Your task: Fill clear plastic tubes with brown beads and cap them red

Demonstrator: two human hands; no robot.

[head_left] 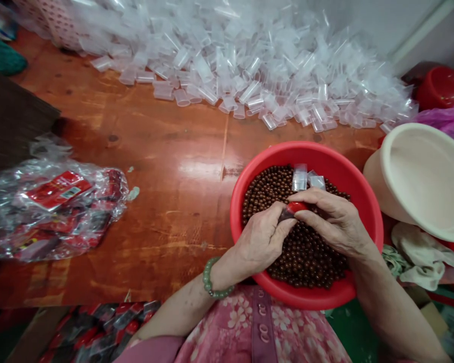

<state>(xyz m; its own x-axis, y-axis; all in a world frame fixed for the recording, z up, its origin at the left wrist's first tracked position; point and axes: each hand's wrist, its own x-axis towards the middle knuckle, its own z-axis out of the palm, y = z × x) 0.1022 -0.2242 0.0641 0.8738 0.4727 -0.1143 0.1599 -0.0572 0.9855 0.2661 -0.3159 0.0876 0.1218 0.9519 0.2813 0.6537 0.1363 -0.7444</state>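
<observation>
A wide red plastic basin (363, 201) sits on the table's near edge in front of me, filled with small glossy brown beads (306, 257). Above its middle, my left hand (263, 239) and my right hand (331, 219) pinch a small dark item with a red cap (296, 207) between them. Its lower part is mostly hidden by my fingers. Two clear plastic tubes (299, 177) lie on the beads just beyond my right fingers. A green bead bracelet (212, 277) circles my left wrist.
A large heap of clear plastic tubes (249, 75) covers the far side of the wooden table (174, 166). A plastic bag of red packets (56, 206) lies at left. A cream basin (423, 181) and crumpled cloth (419, 257) sit at right, with more red-and-black packets (98, 333) below the table edge.
</observation>
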